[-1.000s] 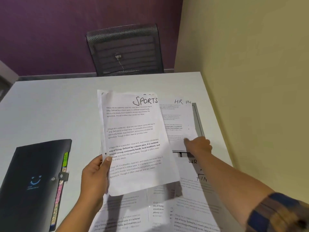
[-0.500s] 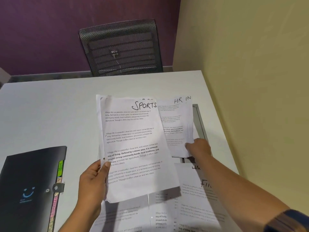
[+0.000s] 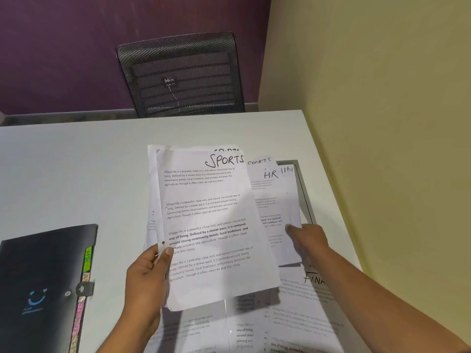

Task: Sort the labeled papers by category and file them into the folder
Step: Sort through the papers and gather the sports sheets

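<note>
Right now the left hand (image 3: pixel 146 281) pinches a small stack of papers (image 3: pixel 211 225) headed SPORTS above the worktop (image 3: pixel 76 174), fingers clamped on its lower left edge. The right hand (image 3: pixel 309 239) lifts an HR sheet (image 3: pixel 277 200) by its edge. Thin, floppy paper; best gripped near an edge. The closed folder (image 3: pixel 43 284) lies at left.
</note>
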`<state>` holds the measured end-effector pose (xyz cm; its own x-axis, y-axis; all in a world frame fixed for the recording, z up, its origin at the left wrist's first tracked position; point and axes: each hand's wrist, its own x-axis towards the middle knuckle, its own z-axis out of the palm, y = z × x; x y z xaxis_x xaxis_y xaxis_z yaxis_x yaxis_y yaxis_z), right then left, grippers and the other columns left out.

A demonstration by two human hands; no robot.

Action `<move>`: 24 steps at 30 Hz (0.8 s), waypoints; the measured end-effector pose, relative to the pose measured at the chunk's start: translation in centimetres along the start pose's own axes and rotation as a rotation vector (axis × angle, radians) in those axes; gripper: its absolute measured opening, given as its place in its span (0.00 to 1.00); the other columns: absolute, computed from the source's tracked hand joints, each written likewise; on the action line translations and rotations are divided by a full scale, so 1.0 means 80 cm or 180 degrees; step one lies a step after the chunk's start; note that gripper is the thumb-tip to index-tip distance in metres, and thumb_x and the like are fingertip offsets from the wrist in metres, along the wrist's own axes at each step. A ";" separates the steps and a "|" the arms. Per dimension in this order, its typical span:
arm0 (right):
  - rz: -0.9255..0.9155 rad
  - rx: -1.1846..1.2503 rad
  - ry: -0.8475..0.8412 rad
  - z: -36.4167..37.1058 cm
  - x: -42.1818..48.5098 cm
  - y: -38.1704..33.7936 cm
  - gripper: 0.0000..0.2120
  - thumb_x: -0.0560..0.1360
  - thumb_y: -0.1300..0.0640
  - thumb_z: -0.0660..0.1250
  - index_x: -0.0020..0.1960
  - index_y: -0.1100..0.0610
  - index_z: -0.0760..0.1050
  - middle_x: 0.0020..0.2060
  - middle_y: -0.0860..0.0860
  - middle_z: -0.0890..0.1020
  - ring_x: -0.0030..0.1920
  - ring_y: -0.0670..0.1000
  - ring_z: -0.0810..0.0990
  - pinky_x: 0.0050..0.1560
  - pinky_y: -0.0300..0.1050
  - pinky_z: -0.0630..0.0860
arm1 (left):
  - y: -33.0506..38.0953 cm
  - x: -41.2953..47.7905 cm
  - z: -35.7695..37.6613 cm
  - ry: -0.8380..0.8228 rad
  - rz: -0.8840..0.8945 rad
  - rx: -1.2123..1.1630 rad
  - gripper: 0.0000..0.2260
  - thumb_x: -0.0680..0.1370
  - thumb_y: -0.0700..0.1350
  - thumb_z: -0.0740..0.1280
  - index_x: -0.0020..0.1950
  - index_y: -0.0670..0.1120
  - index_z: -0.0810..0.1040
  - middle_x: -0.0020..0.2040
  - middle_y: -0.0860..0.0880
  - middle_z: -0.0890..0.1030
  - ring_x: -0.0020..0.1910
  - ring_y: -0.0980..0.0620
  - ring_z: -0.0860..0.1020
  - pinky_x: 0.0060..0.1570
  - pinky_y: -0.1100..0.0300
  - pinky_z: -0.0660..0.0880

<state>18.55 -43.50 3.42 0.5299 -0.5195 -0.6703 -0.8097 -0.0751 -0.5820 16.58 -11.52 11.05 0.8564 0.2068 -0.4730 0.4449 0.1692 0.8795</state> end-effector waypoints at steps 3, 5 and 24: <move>-0.0166 -0.0432 0.0127 0.003 0.004 -0.004 0.12 0.76 0.53 0.69 0.37 0.57 0.74 0.36 0.54 0.81 0.32 0.52 0.77 0.26 0.36 0.68 | 0.000 0.000 -0.003 0.0031 -0.0011 -0.0020 0.08 0.81 0.38 0.64 0.52 0.46 0.83 0.47 0.47 0.87 0.45 0.51 0.85 0.46 0.62 0.82; -0.0174 -0.0668 0.0133 0.006 0.006 -0.006 0.12 0.74 0.59 0.70 0.34 0.58 0.73 0.33 0.53 0.79 0.31 0.51 0.76 0.26 0.35 0.66 | 0.001 0.000 -0.005 0.0059 -0.0027 -0.0078 0.08 0.81 0.37 0.64 0.51 0.46 0.82 0.46 0.48 0.87 0.44 0.52 0.85 0.46 0.63 0.82; -0.0847 -0.1879 0.0514 0.014 0.029 -0.002 0.04 0.64 0.57 0.73 0.36 0.53 0.78 0.39 0.50 0.80 0.40 0.52 0.80 0.37 0.41 0.79 | 0.008 -0.005 0.006 0.0111 -0.0039 -0.0109 0.08 0.81 0.37 0.64 0.52 0.45 0.82 0.44 0.49 0.87 0.40 0.56 0.86 0.37 0.66 0.81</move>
<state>20.15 -43.71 1.44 0.7235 -0.5363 -0.4346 -0.6830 -0.6478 -0.3376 16.66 -11.98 11.86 0.8410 0.2377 -0.4860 0.4457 0.2046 0.8715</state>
